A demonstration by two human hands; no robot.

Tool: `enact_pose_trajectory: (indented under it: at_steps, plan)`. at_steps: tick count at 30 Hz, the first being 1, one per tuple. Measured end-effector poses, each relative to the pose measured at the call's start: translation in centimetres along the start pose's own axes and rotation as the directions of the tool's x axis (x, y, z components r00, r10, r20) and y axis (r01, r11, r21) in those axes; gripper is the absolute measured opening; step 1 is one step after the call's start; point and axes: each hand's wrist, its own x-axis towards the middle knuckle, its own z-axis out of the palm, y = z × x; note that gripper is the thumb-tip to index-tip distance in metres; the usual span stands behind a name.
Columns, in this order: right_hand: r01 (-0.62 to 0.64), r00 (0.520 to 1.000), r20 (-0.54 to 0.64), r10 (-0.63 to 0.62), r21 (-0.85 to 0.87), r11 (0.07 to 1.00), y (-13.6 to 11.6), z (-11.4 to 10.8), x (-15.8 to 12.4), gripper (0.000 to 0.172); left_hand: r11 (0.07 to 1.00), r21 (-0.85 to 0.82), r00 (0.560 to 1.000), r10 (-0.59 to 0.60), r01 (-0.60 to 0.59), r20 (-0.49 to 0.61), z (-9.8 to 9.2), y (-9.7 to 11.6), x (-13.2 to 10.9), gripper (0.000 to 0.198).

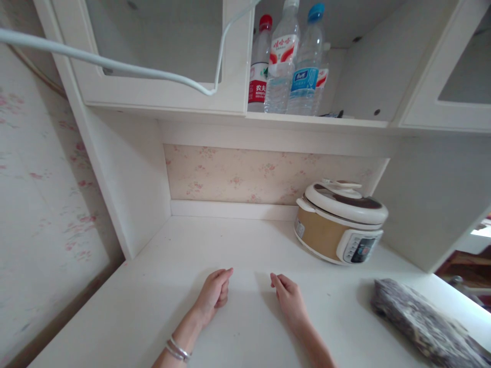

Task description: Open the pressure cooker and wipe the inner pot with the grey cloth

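My left hand [215, 292] is closed in a loose fist over the white counter [245, 245], thumb lying on top, with nothing showing in it. A silver bangle [178, 349] circles that wrist. To its right, my right hand [287, 294] is also curled closed, knuckles toward the back wall, and no object shows in it. A gap of bare counter separates the two. Nearest to my right hand stands an electric cooker [341, 222] with a tan body, white lid and front control panel. A grey patterned fabric bundle [425, 322] lies at the right.
Several plastic bottles [284, 66] stand on the open cabinet shelf [318, 120] overhead. A white cable [153, 72] hangs across the upper left, before a glass-fronted cabinet door [164, 94]. Side panels [126, 179] and floral wallpaper [238, 176] bound the counter.
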Motion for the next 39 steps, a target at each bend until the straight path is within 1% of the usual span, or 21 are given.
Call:
enact_pose_trajectory:
  at_steps: [3, 10, 14, 18, 28, 39]
  plan:
    - [0.009, 0.998, 0.064, -0.010, 0.018, 1.000, 0.24, -0.02, 0.11, 0.049, 1.000, -0.007, 1.000, 0.004, -0.004, 0.005, -0.13, -0.14, 0.09, 0.050]
    - [-0.034, 0.997, 0.074, 0.030, 0.042, 0.999, 0.40, 0.08, 0.31, 0.050, 1.000, -0.011, 1.000, -0.016, 0.015, -0.012, -0.09, -0.19, 0.31, 0.051]
    - [-0.022, 0.998, 0.062, 0.018, 0.061, 0.998, 0.32, 0.11, 0.39, 0.049, 1.000, -0.012, 1.000, -0.015, 0.015, -0.020, 0.02, -0.17, 0.57, 0.052]
    - [-0.033, 0.998, 0.064, 0.029, 0.055, 0.998, 0.28, 0.07, 0.42, 0.049, 1.000, -0.004, 1.000, -0.014, 0.014, -0.005, 0.04, -0.13, 0.65, 0.051]
    - [-0.065, 0.994, 0.092, 0.061, 0.046, 0.997, 0.26, -0.01, 0.34, 0.050, 1.000, 0.016, 1.000, -0.008, 0.008, -0.008, 0.03, -0.12, 0.28, 0.050]
    - [-0.062, 0.993, 0.099, 0.059, 0.027, 0.998, 0.40, 0.17, 0.57, 0.052, 1.000, 0.018, 1.000, 0.004, -0.003, -0.009, 0.19, 0.12, 0.16, 0.050]
